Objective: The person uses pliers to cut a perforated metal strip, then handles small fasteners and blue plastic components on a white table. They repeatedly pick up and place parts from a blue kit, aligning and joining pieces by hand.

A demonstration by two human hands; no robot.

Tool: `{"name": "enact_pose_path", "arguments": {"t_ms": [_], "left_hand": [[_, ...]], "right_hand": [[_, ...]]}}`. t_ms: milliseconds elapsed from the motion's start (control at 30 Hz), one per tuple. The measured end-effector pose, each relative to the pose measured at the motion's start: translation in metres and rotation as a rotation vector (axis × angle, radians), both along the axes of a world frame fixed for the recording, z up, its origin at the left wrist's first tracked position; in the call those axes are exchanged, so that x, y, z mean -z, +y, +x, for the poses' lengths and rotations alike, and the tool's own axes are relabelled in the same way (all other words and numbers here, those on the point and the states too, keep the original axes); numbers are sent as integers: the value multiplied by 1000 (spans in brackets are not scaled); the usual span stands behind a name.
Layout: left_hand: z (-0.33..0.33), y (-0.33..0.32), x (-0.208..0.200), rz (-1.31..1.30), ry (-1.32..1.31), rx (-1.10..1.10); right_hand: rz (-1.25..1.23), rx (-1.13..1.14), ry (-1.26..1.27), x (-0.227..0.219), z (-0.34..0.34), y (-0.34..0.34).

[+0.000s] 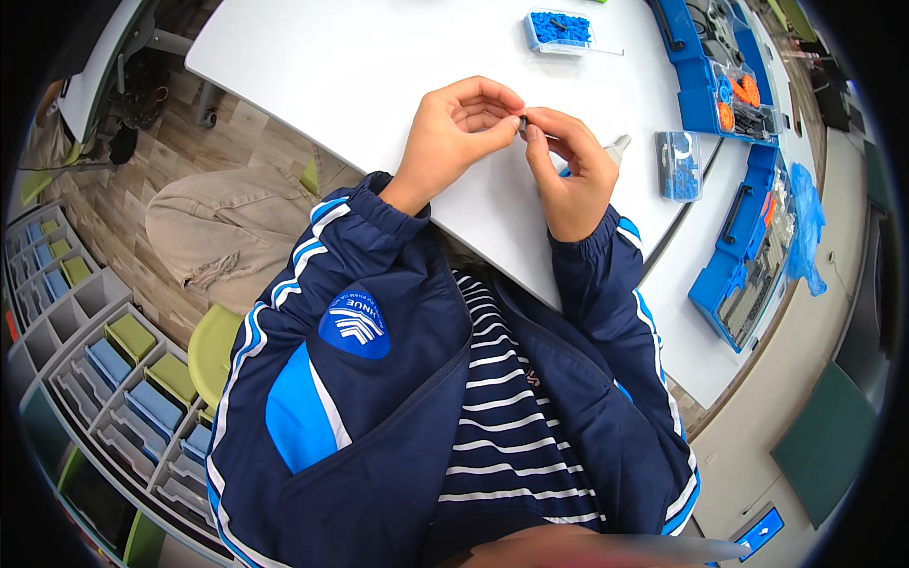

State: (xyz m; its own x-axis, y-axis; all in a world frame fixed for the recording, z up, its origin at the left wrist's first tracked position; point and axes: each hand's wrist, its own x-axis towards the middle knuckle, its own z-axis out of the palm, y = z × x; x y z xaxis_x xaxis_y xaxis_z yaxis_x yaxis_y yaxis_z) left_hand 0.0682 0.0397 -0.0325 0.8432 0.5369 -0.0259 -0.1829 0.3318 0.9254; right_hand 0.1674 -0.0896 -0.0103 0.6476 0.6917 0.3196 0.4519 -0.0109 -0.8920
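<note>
Above the white table (pixel 312 76) my two hands meet fingertip to fingertip. Between them is a small dark grey or black piece (pixel 523 124), mostly hidden by the fingers, so its exact kind cannot be made out. My left hand (pixel 462 133) pinches it from the left with thumb and forefinger. From the right, my right hand (pixel 576 170) pinches the same piece, its other fingers curled. Just behind the right hand a pale grey, pointed thing (pixel 618 147) pokes out, with a bit of blue beside it; the hand covers the rest.
Beyond the hands stands a clear box of small blue pieces (pixel 559 33). To the right are another clear box with blue parts (pixel 679 168), two blue parts cases (pixel 699 109) (pixel 717 284) and a crumpled blue plastic bag (pixel 805 232). A person's knee (pixel 222 222) is at the left.
</note>
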Motion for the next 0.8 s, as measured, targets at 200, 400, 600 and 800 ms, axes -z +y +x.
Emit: {"name": "enact_pose_path", "arguments": {"t_ms": [200, 400, 600, 800], "left_hand": [[0, -3, 3, 113, -27, -112], [4, -9, -1, 395, -87, -177], [2, -16, -5, 827, -57, -271], [1, 1, -15, 1215, -52, -165]], "right_hand": [[-112, -125, 37, -8, 1, -3], [-29, -129, 515, -5, 4, -8], [-34, -100, 596, -3, 16, -11], [-151, -72, 344, -2, 15, -10]]}}
